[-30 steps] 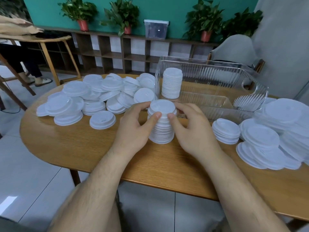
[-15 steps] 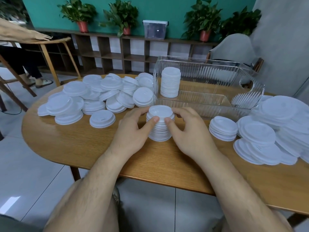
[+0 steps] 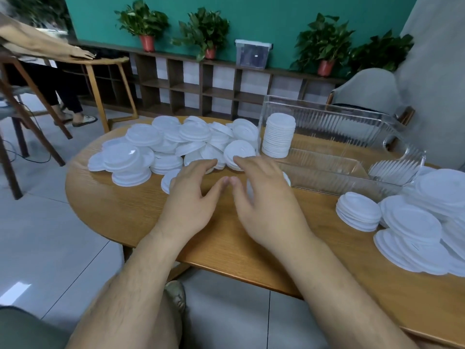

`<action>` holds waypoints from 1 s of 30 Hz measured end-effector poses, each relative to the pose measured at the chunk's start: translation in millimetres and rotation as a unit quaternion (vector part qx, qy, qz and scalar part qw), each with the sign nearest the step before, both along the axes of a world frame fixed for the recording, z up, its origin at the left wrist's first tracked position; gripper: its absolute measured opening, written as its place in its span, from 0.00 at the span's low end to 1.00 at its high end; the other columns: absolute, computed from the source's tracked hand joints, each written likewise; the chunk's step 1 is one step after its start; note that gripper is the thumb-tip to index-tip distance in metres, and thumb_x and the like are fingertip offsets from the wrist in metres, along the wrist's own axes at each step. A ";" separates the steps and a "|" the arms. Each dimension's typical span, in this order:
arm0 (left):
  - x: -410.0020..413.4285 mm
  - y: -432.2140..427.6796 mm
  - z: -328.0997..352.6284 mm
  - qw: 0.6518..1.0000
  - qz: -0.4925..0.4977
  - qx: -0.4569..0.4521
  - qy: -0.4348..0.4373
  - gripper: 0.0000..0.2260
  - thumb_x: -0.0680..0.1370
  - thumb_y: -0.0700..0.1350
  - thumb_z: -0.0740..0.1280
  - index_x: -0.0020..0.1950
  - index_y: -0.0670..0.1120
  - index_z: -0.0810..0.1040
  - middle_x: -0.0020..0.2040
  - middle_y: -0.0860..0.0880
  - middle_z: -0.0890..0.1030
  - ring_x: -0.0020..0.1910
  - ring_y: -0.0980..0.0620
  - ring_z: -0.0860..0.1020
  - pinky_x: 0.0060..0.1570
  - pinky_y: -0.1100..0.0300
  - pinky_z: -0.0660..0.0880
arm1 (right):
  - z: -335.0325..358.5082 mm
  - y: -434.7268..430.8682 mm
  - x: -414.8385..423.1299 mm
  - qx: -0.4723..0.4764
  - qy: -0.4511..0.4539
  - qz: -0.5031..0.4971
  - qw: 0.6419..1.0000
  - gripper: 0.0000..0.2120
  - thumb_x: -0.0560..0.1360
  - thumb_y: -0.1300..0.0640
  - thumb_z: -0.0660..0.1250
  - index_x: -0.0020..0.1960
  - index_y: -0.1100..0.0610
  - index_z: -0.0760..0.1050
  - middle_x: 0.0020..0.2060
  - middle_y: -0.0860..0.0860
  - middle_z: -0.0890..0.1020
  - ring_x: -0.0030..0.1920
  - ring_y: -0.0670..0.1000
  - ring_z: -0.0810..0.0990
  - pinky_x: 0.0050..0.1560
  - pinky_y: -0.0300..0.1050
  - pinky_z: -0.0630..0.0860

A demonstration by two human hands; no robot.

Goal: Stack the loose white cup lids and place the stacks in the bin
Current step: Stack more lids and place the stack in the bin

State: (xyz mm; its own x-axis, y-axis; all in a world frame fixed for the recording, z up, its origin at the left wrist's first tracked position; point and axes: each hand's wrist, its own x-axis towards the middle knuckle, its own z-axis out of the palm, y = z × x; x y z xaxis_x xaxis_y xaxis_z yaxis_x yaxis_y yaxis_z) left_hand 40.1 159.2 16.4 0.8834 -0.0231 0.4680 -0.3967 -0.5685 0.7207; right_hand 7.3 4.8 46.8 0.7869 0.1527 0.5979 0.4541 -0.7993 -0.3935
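Your left hand (image 3: 193, 197) and right hand (image 3: 266, 202) hover palms down, side by side over the wooden tabletop (image 3: 113, 205), fingers spread and loosely bent, thumb tips almost meeting. Both grips are apart and hold nothing. Your left fingertips reach the near edge of the left heap of loose white lids (image 3: 156, 144), and your right index finger points at a lid on the same edge. A sliver of white shows under your right palm; whether you touch it cannot be told. One clear ribbed bin (image 3: 339, 127) stands beyond your right hand, with one tall lid stack (image 3: 278, 134) upright in its left end. A second heap of lids (image 3: 427, 215) spreads at the far right, one short stack (image 3: 358, 212) beside it. Four potted plants (image 3: 147, 23) line the shelf.
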 end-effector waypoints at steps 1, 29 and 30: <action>2.0 10.4 -0.7 1.000 0.018 0.009 -0.003 0.21 0.80 0.53 0.68 0.72 0.49 0.74 0.65 0.58 0.75 0.66 0.61 0.70 0.70 0.56 0.66 | -3.2 10.6 6.2 -0.003 0.017 0.011 1.000 0.18 0.81 0.57 0.63 0.70 0.60 0.74 0.62 0.54 0.79 0.65 0.54 0.73 0.67 0.48 0.70; 2.0 54.6 3.2 0.998 0.042 -0.041 -0.015 0.20 0.78 0.50 0.72 0.69 0.50 0.77 0.65 0.59 0.77 0.66 0.64 0.71 0.67 0.70 0.66 | -15.7 50.5 32.5 0.011 0.075 0.014 0.997 0.20 0.83 0.54 0.63 0.73 0.59 0.72 0.69 0.53 0.76 0.69 0.51 0.71 0.66 0.35 0.61; -0.9 48.5 5.6 0.997 0.034 -0.064 -0.035 0.19 0.77 0.49 0.73 0.68 0.50 0.78 0.65 0.59 0.77 0.67 0.64 0.71 0.67 0.68 0.67 | -11.7 44.0 26.2 0.021 0.057 0.010 0.998 0.19 0.83 0.54 0.63 0.72 0.59 0.72 0.68 0.53 0.76 0.69 0.51 0.72 0.66 0.35 0.62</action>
State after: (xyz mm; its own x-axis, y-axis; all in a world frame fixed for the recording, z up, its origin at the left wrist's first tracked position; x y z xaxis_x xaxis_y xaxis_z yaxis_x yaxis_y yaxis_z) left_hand 39.2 207.6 22.0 0.8462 0.0989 0.5237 -0.4124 -0.5009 0.7610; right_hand 33.5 48.8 35.0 0.8468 0.1457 0.5116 0.4208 -0.7720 -0.4765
